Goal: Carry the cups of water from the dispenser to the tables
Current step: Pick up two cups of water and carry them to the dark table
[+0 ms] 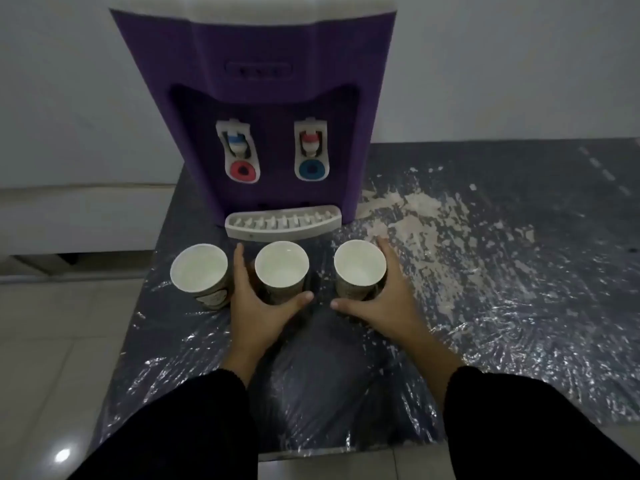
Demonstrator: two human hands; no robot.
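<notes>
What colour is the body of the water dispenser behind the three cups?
Purple, with a white top edge; the dispenser shows clearly in the head view.

Pantry or break corner. A purple water dispenser (two taps) stands on a film-covered counter. Pale floor tiles adjoin.

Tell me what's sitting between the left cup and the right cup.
The middle cup, with the left hand wrapped around it, per the head view.

No text, brand or number can be read. Print is seen on the left cup, but it is too blurred and dim to be made out.
</notes>
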